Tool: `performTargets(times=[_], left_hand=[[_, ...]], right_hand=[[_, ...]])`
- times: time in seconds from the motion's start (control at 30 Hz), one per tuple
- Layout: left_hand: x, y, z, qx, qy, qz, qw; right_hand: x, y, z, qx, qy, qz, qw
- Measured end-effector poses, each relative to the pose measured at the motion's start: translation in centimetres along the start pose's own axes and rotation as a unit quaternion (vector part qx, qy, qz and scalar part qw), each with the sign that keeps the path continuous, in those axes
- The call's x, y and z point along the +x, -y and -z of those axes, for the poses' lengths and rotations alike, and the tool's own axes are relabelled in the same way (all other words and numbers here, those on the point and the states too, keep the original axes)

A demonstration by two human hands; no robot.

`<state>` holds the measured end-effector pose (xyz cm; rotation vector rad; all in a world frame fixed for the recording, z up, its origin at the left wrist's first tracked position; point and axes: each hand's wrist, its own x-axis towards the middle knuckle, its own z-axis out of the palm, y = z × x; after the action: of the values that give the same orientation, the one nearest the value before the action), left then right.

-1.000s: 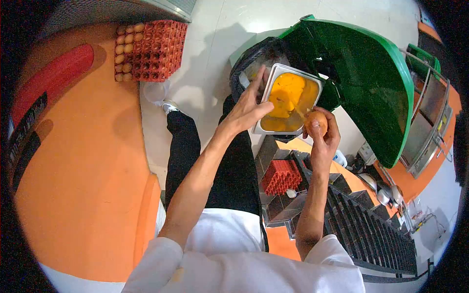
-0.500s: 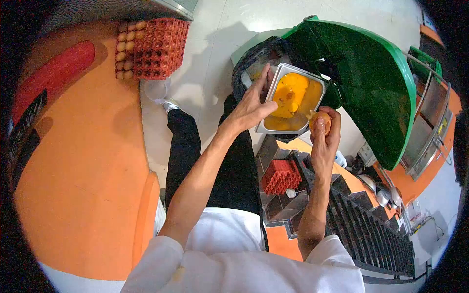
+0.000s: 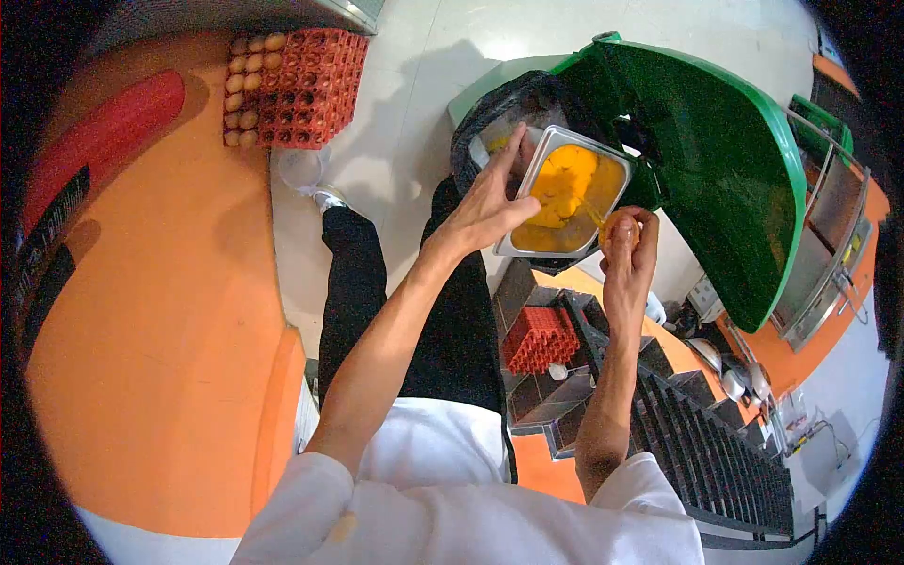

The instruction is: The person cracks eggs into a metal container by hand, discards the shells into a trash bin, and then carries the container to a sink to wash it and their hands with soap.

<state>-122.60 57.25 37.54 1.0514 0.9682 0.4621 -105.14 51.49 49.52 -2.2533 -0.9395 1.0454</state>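
Note:
A rectangular metal container [image 3: 508, 243] holds yellow liquid with egg yolks [image 3: 572, 169]. My left hand [image 3: 487, 207] grips its left side, with the thumb over the rim and the fingers along the outer wall. By the container's lower right corner, my right hand [image 3: 629, 247] is closed round a brown egg shell [image 3: 620, 235]. A strand of egg runs from the shell down into the container. Below the container is a bin lined with a black bag [image 3: 471, 122].
The bin's green lid [image 3: 716, 160] stands open at the right. Red egg trays [image 3: 315, 89] with brown eggs [image 3: 252, 82] sit at the upper left on an orange surface [image 3: 160, 330]. More red trays [image 3: 540, 339] lie near black steps. A red cylinder [image 3: 113, 141] is far left.
The shell in my right hand has tipped toward the container, and egg now trails from it into the liquid. My left hand keeps its hold on the container.

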Motion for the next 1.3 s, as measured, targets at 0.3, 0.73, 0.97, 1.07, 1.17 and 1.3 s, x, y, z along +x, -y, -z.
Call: performTargets(times=[0.3, 0.73, 0.97, 1.07, 1.17, 1.3], left_hand=[[-0.2, -0.2, 0.2, 0.002, -0.003, -0.006, 1.000], [-0.4, -1.1, 0.3, -0.005, -0.012, 0.005, 1.000], [-0.3, -1.2, 0.6, -0.024, -0.013, 0.011, 1.000], [-0.4, -1.4, 0.9, -0.031, -0.017, 0.012, 0.999], [-0.5, -0.8, 1.2, -0.041, -0.025, 0.000, 0.999], [-1.1, -0.5, 1.5, -0.083, -0.039, 0.010, 0.996]], right_hand=[[0.9, 0.3, 0.1, -0.062, -0.033, 0.007, 0.997], [0.6, 5.2, 1.1, 0.116, 0.000, -0.169, 0.979], [1.0, 6.4, 1.9, 0.237, 0.025, -0.274, 0.932], [2.1, 3.8, 2.1, 0.356, 0.081, -0.348, 0.863], [2.9, 0.6, 1.8, 0.515, 0.151, -0.406, 0.740], [2.2, 0.1, 1.0, 0.565, 0.168, -0.400, 0.702]])
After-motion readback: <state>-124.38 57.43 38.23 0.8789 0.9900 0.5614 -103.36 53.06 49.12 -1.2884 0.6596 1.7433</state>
